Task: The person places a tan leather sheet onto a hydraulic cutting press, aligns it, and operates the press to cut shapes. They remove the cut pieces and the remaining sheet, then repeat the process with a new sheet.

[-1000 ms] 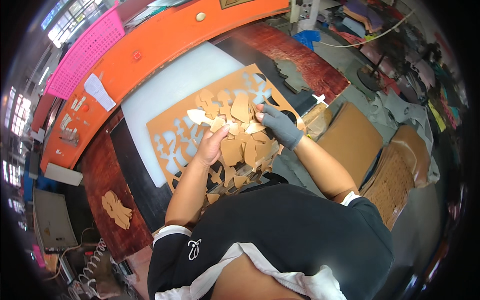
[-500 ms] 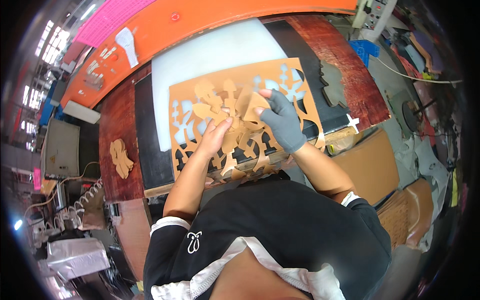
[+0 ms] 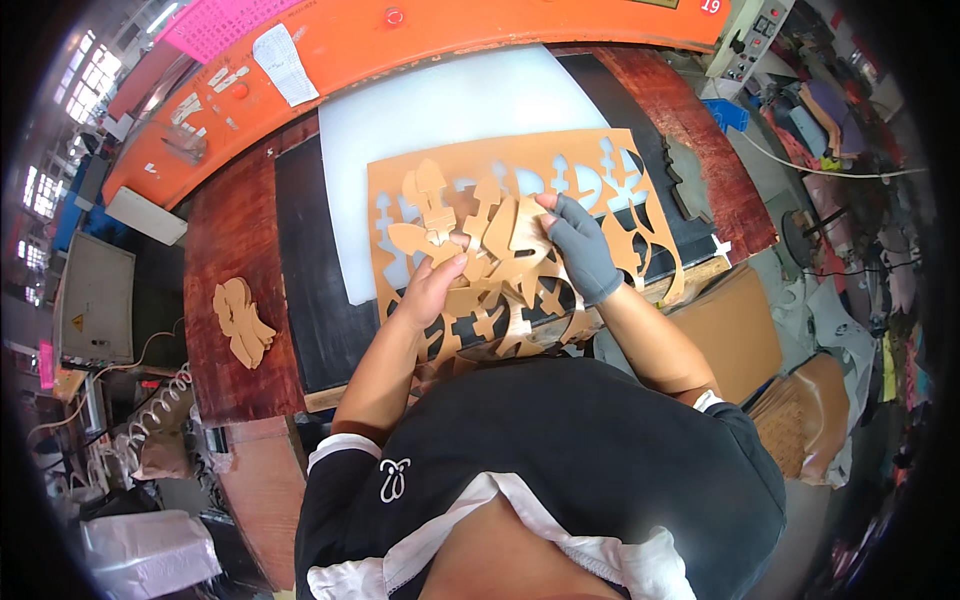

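Note:
Bunched tan die-cut pieces fill my left hand, which is bare, its thumb pressed on top of them. My right hand, in a grey fingerless glove, pinches another tan cut piece between thumb and fingers, close beside the bunch. Both hands are over a tan sheet full of cut-out openings. That sheet lies partly on a white board and partly on a black surface, its near edge hanging toward my body. The fingers under the pieces are hidden.
A small pile of tan cut pieces lies on the red-brown tabletop at left. An orange machine beam crosses the far side, with a pink basket above it. At right rests a grey jagged piece.
The piece in my right hand has turned, showing its broad face and a slot. Both hands keep their holds. The whole view has shifted slightly.

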